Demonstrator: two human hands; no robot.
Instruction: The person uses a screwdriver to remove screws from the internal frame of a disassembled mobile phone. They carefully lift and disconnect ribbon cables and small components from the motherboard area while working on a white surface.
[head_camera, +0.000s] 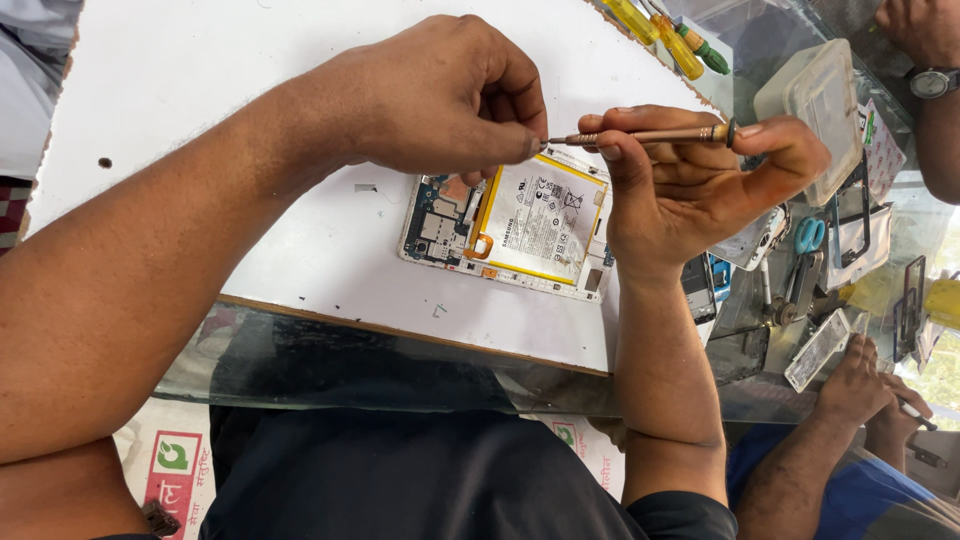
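An opened tablet (440, 225) lies back-up on a white board (230, 70), showing its circuit board and a white battery with a yellow border (540, 215). Just above it, my right hand (690, 185) grips a slim brown screwdriver (650, 134) held level, the end cap against my fingers. My left hand (445, 95) is closed, with thumb and fingertips pinching the metal tip of that screwdriver. Whether a screw sits at the tip is hidden by my fingers.
The board rests on a glass counter (400, 375). At the right are yellow-handled screwdrivers (660, 30), a clear plastic box (815, 95), blue-handled scissors (810, 235) and small parts. Another person's hand with a wristwatch (925, 50) is top right; another person's hands (870, 385) are lower right.
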